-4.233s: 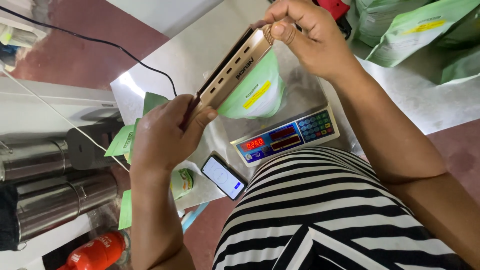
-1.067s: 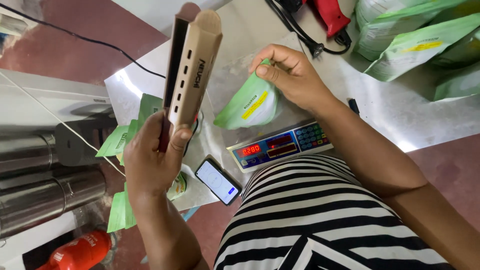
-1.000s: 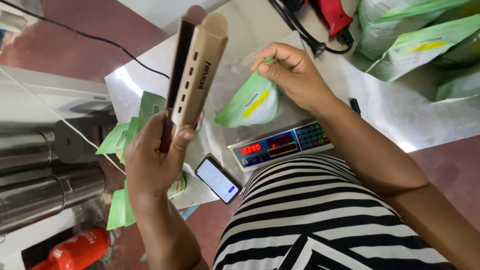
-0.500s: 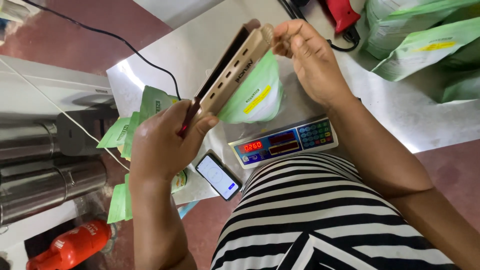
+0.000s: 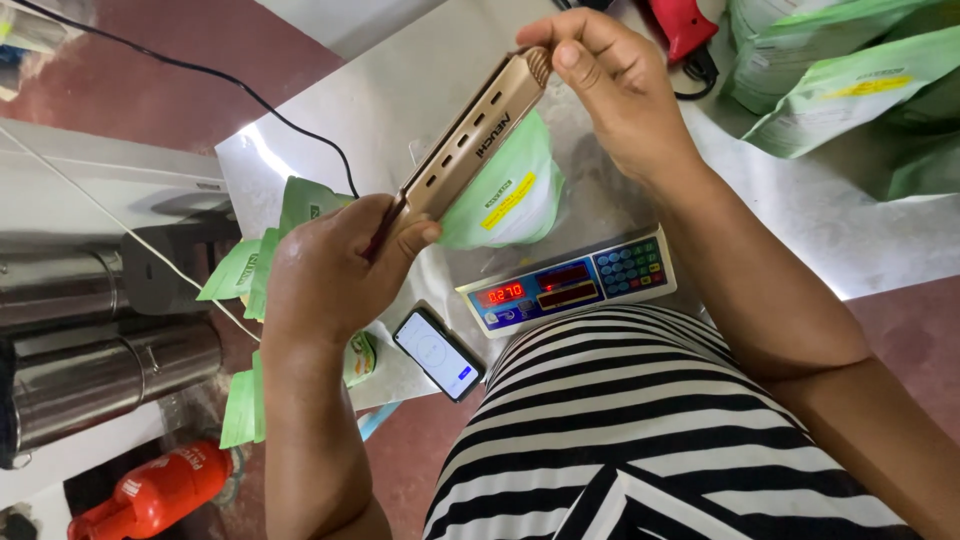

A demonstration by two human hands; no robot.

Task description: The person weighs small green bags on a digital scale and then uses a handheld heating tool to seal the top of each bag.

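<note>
A shiny steel desk (image 5: 400, 90) over a dark red floor carries the work, w/ steel cylinders (image 5: 100, 380) and a red canister (image 5: 150, 495) low at the person's left. Nearest the striped shirt, a phone (image 5: 438, 353) lies at the desk edge w/ its screen lit, just beside a digital scale (image 5: 570, 285) whose red display is on.

The left hand (image 5: 335, 275) is curled tight around the near end of a gold bar-shaped heat sealer (image 5: 465, 150), thumb pressed on its top face. The right hand (image 5: 615, 85) pinches the far end btwn thumb and fingertips. The sealer is held tilted, up off the desk, w/ the top of a filled green pouch (image 5: 505, 195) right under or in it; whether its two bars are clamped on the pouch mouth can't be told from this angle. The pouch stands on the scale platform.

Judged from this: the sealing step is in hand, pouch already weighed. The next move likely calls for squeezing both ends evenly so the seam runs straight across the mouth.

Flat green pouches (image 5: 255, 265) lie by the left hand; farther off, filled green bags (image 5: 840, 85) are stacked at far right, near a red tool (image 5: 685, 25) and a black cord (image 5: 260, 105).
</note>
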